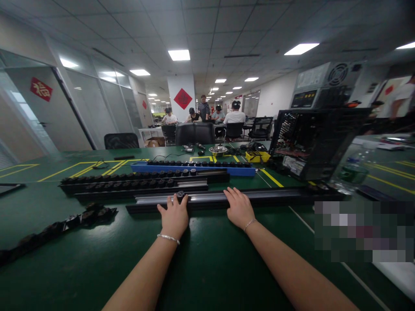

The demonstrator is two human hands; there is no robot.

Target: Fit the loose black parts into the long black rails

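A long black rail (272,195) with a shiny metal channel lies crosswise on the green table in front of me. My left hand (175,216) is at its left part, thumb and forefinger around a small black round part (180,195) sitting in the channel. Farther right, my right hand (240,209) holds the same rail, its fingers laid over the top toward the far edge. Behind it lie two more black rails (197,185) (218,175) carrying rows of black parts, and a blue rail (194,170) with a similar row.
A chain of black parts (55,229) lies at the left. On the right stand an opened computer case (320,142), a plastic bottle (353,168) and a dark flat object (378,193). A metal bowl (218,150) and yellow tray (257,157) sit behind the rails. Several people are at far tables.
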